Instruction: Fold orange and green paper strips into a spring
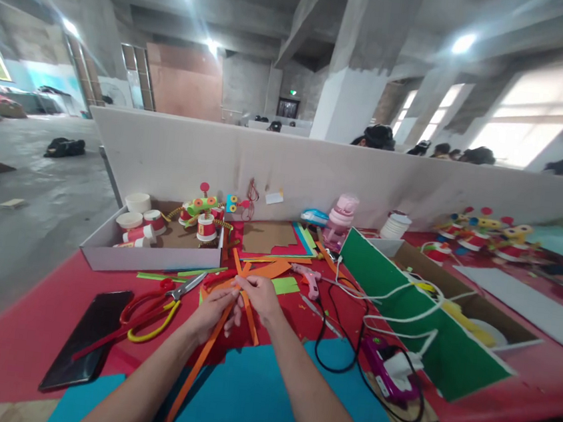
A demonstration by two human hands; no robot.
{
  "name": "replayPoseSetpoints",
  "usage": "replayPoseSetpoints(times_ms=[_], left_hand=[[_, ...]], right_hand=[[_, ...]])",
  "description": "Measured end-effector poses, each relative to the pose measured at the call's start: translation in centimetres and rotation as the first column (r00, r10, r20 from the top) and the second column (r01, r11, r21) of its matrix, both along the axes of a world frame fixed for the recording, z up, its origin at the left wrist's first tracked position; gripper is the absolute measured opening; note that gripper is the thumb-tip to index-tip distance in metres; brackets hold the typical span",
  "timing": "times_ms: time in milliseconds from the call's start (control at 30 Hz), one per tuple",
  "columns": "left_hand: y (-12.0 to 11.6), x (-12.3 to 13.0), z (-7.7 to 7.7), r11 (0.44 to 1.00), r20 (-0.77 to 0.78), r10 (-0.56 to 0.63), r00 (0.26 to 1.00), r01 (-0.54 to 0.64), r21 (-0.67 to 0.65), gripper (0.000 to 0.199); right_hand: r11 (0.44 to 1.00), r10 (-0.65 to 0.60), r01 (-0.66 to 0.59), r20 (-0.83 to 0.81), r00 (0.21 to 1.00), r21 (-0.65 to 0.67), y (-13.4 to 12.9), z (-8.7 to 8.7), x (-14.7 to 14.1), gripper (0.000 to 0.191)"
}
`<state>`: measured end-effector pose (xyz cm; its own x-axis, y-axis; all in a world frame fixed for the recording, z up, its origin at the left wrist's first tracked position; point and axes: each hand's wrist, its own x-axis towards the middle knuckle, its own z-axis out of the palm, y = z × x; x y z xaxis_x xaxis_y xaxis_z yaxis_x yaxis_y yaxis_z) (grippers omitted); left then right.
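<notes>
Near the middle of the table, my left hand (215, 311) and my right hand (259, 297) meet, fingers closed around long orange paper strips (198, 370). The strips cross at the fingertips. One runs down past my left wrist, while another orange strip (250, 320) slants below my right hand. Just behind the hands lie more orange paper pieces (275, 267) and a lime-green scrap (286, 285). Scissors (171, 303) with red and yellow handles rest left of my left hand. A pink glue gun (307, 279) sits right of my right hand.
A shallow box (155, 261) holds paper cups and a paper-cup figure (206, 226). A black phone (89, 338) lies at left, blue sheets (252, 396) in front. To the right are a purple power strip (388, 370), looping cables and a green-sided box (415, 319). A low partition (286, 164) stands behind.
</notes>
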<state>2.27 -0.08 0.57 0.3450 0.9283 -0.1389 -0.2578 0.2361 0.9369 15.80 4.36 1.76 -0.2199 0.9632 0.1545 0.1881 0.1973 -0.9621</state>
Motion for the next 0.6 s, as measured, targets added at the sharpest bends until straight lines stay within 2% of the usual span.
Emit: replayPoseSetpoints(times_ms=[167,233,300,333,400,500,600], left_hand=[[-0.5,0.4,0.0,0.994,-0.005,-0.112,0.994,0.112,0.003,0.041],[-0.7,0.6,0.1,0.981,-0.025,-0.196,0.98,0.195,-0.01,0.041],[-0.7,0.7,0.3,0.979,-0.026,-0.205,0.978,0.205,-0.001,0.041],[-0.7,0.7,0.4,0.987,-0.01,-0.158,0.987,0.158,0.022,0.041],[-0.2,0.3,0.5,0.997,0.063,0.02,0.998,-0.025,0.078,0.04],[0.7,-0.6,0.2,0.967,0.159,0.226,0.961,-0.241,0.082,0.038],[1.4,-1.5,-0.5,0.953,0.161,0.289,0.944,-0.299,0.043,0.031]], right_hand=[[0.992,-0.115,0.114,0.005,0.993,0.047,1.8,0.8,2.8,0.043],[0.973,-0.212,0.212,-0.008,0.977,0.088,2.8,1.0,4.0,0.044],[0.932,-0.344,0.337,0.032,0.938,0.134,4.0,1.1,4.8,0.046],[0.918,-0.38,0.36,0.109,0.919,0.167,4.7,1.0,4.8,0.045],[0.946,-0.323,0.286,0.39,0.862,0.151,6.1,0.7,4.1,0.042],[0.97,-0.243,0.221,0.509,0.826,0.103,7.9,0.0,1.5,0.028],[0.972,-0.217,0.228,0.592,0.776,0.057,8.8,-0.8,-1.2,0.023]])
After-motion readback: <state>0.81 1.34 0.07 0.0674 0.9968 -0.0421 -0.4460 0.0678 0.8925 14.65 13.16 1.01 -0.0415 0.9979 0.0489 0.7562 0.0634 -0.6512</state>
